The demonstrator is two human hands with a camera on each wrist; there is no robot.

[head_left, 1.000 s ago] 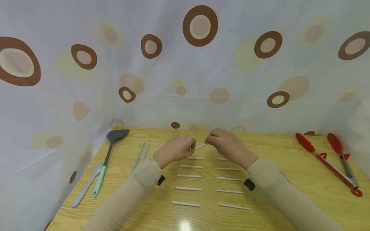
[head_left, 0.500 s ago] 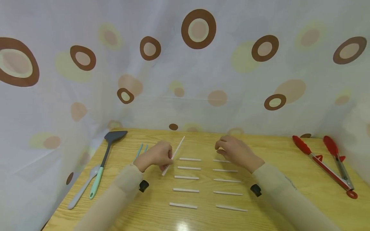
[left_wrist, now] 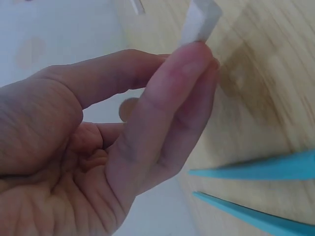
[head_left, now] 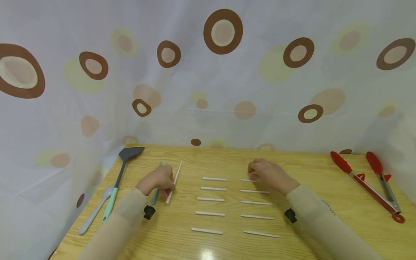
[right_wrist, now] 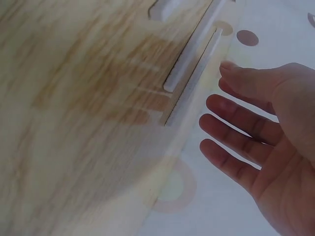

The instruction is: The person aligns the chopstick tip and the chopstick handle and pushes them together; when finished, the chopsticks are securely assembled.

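Note:
In the head view my left hand pinches a long white chopstick at left of the table's middle. The left wrist view shows its blunt white end above the fingertips. Beside that hand lies a pair of blue chopsticks, partly covered by the hand in the head view. My right hand hovers over the far end of the right column of short white sticks. Its fingers are loosely bent, holding nothing. A matching left column of short white sticks lies between the hands.
At the table's left lie a spatula with a mint handle and a grey spoon. Two red tongs lie at the right. A patterned curtain hangs behind the wooden table.
Both hands held the chopstick between them earlier; the right hand has let go. My left hand has carried it left and down, next to the blue chopsticks. The right hand has moved slightly right.

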